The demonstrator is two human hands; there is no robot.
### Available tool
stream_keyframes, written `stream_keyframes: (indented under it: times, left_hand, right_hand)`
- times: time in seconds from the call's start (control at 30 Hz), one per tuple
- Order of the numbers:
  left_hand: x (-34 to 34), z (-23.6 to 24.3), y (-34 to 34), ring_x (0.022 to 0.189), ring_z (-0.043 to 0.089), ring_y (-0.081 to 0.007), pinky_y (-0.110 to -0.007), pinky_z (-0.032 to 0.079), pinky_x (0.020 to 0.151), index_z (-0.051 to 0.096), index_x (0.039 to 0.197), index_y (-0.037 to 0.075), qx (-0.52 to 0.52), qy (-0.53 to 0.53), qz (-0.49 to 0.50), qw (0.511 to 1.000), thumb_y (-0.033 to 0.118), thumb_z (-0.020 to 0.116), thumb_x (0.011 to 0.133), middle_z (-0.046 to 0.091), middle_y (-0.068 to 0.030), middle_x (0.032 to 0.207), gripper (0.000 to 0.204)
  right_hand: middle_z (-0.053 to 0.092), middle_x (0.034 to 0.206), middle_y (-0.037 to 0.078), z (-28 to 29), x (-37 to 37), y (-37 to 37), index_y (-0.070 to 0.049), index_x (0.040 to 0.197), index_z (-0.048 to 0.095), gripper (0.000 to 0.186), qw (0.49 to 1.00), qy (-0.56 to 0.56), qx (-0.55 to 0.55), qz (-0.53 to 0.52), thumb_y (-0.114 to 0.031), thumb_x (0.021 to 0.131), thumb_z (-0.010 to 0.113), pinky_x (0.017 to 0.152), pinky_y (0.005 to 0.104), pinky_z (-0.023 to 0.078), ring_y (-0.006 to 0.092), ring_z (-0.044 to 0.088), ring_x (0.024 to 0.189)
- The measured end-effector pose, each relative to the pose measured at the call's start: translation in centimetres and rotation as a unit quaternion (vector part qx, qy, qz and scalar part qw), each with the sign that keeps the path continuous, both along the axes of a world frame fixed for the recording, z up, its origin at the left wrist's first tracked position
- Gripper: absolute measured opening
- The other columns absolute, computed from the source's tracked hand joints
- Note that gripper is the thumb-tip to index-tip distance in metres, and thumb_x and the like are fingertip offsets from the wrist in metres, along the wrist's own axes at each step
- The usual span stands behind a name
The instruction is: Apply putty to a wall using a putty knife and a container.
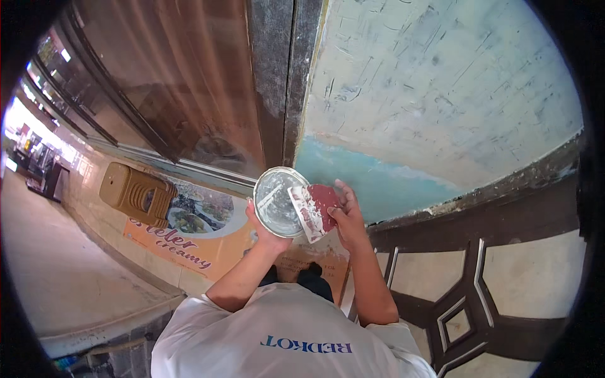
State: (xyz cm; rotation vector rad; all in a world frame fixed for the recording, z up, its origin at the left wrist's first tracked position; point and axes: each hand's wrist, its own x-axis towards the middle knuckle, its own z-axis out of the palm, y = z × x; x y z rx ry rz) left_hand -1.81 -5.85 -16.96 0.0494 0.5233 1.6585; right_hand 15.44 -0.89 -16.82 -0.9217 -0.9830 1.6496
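Red scraper (320, 200) hides right edge of round lid (274, 201)

The left hand (268, 239) supports a round grey lid (275, 211) by its lower left edge, its face smeared with white paste. The right hand (348, 220) grips a red scraper (325, 200) — paste coats its blade edge, which overlaps the lid's right side. Beyond rises a patchy wall (441, 94), whitish above pale turquoise. At left, stacked brown stools (126, 193) stand beside an orange printed sheet (208, 252); dark-framed panelling (472, 264) fills the lower right.
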Motion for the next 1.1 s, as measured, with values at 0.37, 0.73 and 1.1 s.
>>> stream_keyframes:
  times: [0.37,0.73,1.1]
  left_hand:
    - [2.5,-0.4,-1.2,0.131,0.047,-0.0327,-0.052,0.039,0.109,0.038,0.148,0.015,0.069,0.015,0.043,0.997,0.083,0.04,0.08,0.044,-0.0099,0.148,0.096]
    - [1.7,-1.2,-5.2,0.128,0.049,-0.0365,-0.054,0.042,0.107,0.037,0.148,0.009,0.19,-0.034,-0.054,0.98,0.074,0.062,0.069,0.045,-0.0164,0.146,0.105]
    - [-3.6,1.8,-9.6,0.134,0.045,-0.0361,-0.055,0.04,0.111,0.03,0.152,0.014,0.168,0.007,-0.033,0.985,0.081,0.054,0.072,0.039,-0.0154,0.15,0.107]
  right_hand:
    - [0.061,0.112,0.005,0.1,0.4,2.6,-0.005,0.125,0.054,0.031,0.999,0.027,0.037,0.007,0.003,0.096,0.05,0.089,0.0271,0.047,0.0118,0.057,0.099]
    - [0.06,0.106,0.004,1.2,-2.1,2.0,-0.001,0.104,0.062,0.014,0.953,-0.138,0.228,-0.146,-0.004,0.095,0.052,0.087,0.0246,0.043,0.0101,0.053,0.095]
    - [0.05,0.128,0.012,9.0,-4.4,-1.0,-0.001,0.138,0.038,0.046,0.936,-0.063,0.283,-0.199,0.0,0.093,0.049,0.096,0.0305,0.045,0.0163,0.052,0.112]
